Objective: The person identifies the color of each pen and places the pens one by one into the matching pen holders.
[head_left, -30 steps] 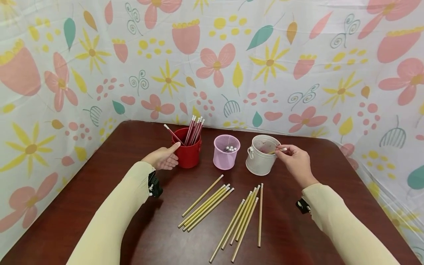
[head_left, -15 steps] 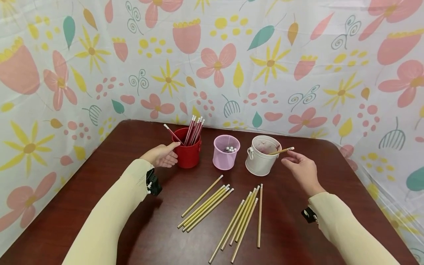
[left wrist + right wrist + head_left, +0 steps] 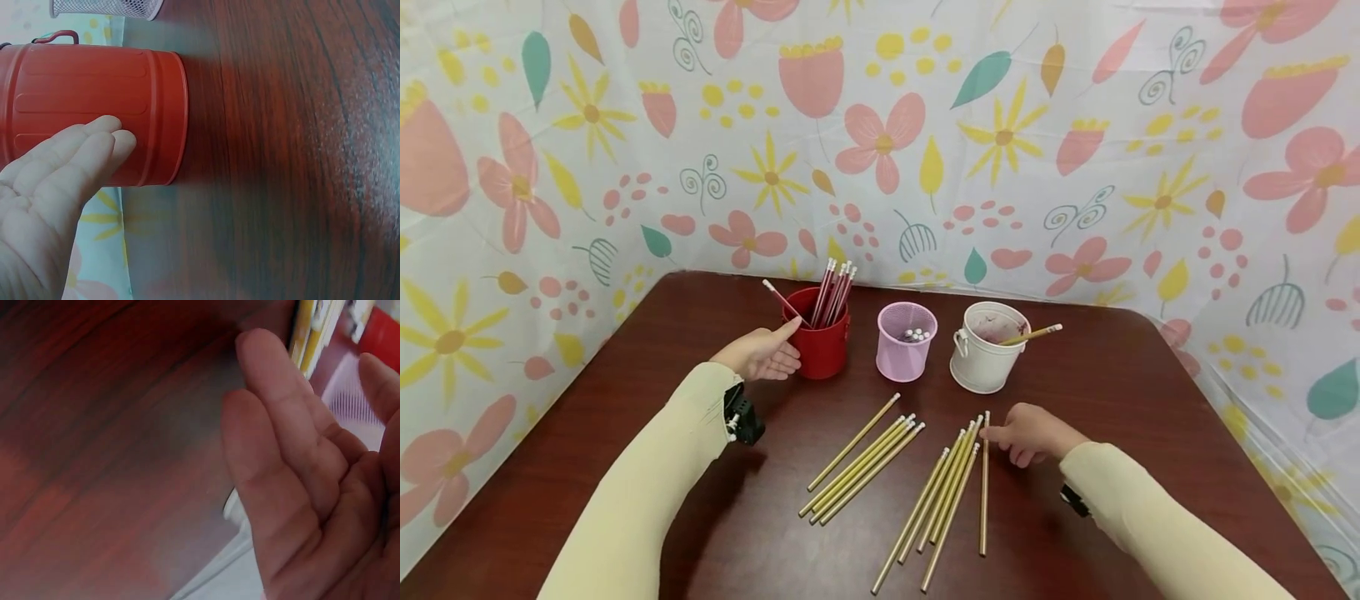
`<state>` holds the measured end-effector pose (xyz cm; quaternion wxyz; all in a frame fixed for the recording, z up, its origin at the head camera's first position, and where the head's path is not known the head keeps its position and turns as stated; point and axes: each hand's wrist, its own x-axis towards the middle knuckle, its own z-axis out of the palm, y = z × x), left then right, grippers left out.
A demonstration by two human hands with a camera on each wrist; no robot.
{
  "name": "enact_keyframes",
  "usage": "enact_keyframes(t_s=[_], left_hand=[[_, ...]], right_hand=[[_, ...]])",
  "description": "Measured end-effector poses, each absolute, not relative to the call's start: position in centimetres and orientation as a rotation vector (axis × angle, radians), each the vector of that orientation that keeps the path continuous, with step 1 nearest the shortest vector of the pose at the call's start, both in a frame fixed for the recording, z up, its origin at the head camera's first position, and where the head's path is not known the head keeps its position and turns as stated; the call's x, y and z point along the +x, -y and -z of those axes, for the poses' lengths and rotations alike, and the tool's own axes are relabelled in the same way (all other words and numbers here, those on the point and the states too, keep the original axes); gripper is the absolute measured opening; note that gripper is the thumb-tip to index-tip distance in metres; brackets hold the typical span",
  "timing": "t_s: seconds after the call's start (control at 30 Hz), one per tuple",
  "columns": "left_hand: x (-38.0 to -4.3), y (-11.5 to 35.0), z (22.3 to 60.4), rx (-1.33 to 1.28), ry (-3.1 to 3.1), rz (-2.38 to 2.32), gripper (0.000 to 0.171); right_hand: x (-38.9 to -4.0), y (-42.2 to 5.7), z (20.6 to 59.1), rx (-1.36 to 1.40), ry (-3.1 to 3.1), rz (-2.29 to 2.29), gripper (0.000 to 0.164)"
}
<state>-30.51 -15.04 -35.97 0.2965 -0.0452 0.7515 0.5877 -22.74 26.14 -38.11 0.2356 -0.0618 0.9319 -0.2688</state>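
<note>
My left hand (image 3: 762, 353) rests against the side of a red bucket (image 3: 824, 354), fingers straight and thumb near the rim, as the left wrist view also shows the red wall (image 3: 94, 81) behind the fingers. Dark red pencils (image 3: 835, 292) stand in that bucket, eraser ends up. Over the table, my right hand (image 3: 1033, 433) is beside the eraser end of the rightmost gold pencil (image 3: 984, 500). In the right wrist view its fingers (image 3: 262, 469) are loosely bent, with a gap to the thumb. A gold pencil (image 3: 1037, 333) leans in the white bucket (image 3: 981, 367), eraser end sticking out right.
Between the buckets stands a pink mesh cup (image 3: 902, 354) with white-tipped pencils low inside. Two groups of gold pencils lie on the brown table (image 3: 760, 517), a left group (image 3: 857, 479) and a right group (image 3: 936, 508). A flowered cloth (image 3: 880, 208) hangs behind.
My right hand let go of the gold pencil in the white bucket, then moved down and left to the pencils on the table. My left hand stays at the red bucket.
</note>
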Motion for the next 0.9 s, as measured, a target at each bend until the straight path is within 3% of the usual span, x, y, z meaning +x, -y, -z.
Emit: enact_keyframes(t_s=[0.27, 0.53, 0.9], left_hand=[[-30.7, 15.4, 36.2, -0.129, -1.917, -1.593, 0.082], [-30.5, 15.0, 36.3, -0.160, -1.916, -1.618, 0.083], [-30.5, 14.9, 37.1, -0.200, -1.859, -1.680, 0.082]], right_hand=[[-23.5, -24.5, 39.3, -0.118, -2.623, 0.650, 0.019], [-23.6, -24.2, 39.3, -0.112, -2.603, 0.667, 0.016], [-24.6, -27.4, 34.4, -0.197, -2.378, 1.238, 0.016]])
